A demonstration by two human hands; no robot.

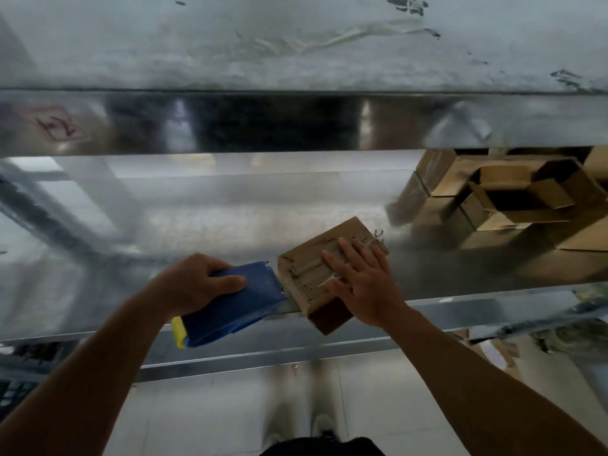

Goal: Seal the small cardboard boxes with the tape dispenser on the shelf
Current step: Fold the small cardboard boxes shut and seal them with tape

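A small cardboard box [307, 263] lies closed at the front edge of the metal shelf [197, 225], one corner hanging over the lip. My right hand [362, 284] presses flat on its top with fingers spread. My left hand [194, 281] grips a blue tape dispenser [243, 304] with a yellow end. The dispenser's front edge meets the left side of the box. Clear tape shows along the box's top seam.
A pile of small cardboard boxes [513, 199], some with open flaps, fills the back right of the shelf. Another metal shelf [296, 123] runs close above. Below the shelf edge are a tiled floor and my shoes [324, 426].
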